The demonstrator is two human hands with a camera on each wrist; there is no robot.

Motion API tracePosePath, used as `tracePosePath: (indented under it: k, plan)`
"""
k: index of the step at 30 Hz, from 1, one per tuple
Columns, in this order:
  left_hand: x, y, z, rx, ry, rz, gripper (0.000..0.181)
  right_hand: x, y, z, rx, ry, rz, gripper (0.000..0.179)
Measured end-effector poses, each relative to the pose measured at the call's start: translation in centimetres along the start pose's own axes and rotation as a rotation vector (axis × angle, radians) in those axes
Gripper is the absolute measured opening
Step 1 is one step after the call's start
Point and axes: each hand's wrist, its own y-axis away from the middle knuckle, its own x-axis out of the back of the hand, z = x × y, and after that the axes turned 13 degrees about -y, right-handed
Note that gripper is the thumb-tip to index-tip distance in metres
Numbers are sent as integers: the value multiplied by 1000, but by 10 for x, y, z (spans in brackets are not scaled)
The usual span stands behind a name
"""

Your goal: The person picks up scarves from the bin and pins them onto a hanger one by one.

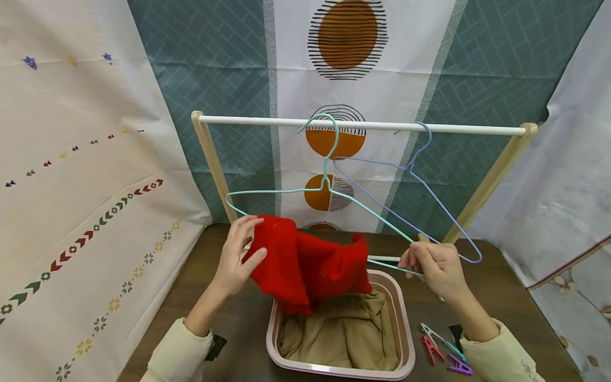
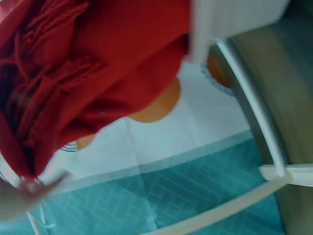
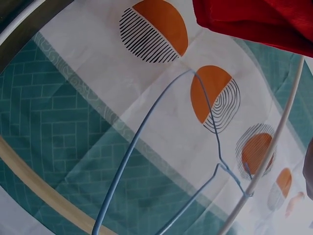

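A red scarf (image 1: 310,260) with fringed ends, seen in the left wrist view, hangs bunched at the mint-green clothes hanger (image 1: 369,208). The hanger's hook is over the white rail (image 1: 267,122), and its body is pulled forward. At the scarf's left edge, my left hand (image 1: 237,255) touches the cloth, with thumb spread away from the fingers. My right hand (image 1: 436,268) grips the right corner of the hanger, fingers curled round it. Below the scarf stands a pink basin (image 1: 407,345) with folded brown cloth (image 1: 343,334) inside.
A blue hanger (image 1: 441,204) hangs bare on the rail, right of the green one. Wooden posts (image 1: 496,180) hold up the rail. Several clothespins (image 1: 431,348) lie on the brown table (image 1: 511,329) beside the basin. Patterned cloth hangs behind and at the sides.
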Motion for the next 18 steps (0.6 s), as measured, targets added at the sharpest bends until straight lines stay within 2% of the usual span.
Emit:
tracePosePath:
  k: [2, 4, 5, 7, 9, 12, 15, 18]
  plan:
    - [-1, -5, 3, 158, -78, 1, 53, 0, 0, 1, 10, 3, -6, 38]
    - [-4, -9, 6, 274, -142, -36, 59, 0, 1, 2, 20, 4, -14, 38]
    - [-5, -10, 6, 310, -135, -59, 60, 0, 1, 2, 26, 1, -19, 38]
    - [-6, -12, 8, 366, -62, -104, 58, 0, 2, 3, 35, -9, -32, 38]
    - [-8, -13, 8, 401, 31, -126, 53, -1, 1, 3, 38, -19, -50, 37]
    - [-10, -14, 8, 412, 154, -105, 44, -2, 0, 3, 32, -8, -78, 35]
    - [-12, -13, 9, 391, 185, -63, 39, -2, -1, 4, 5, 9, -118, 32]
    - [-12, -13, 14, 395, 206, -41, 39, 0, 0, 1, -96, 56, -171, 33]
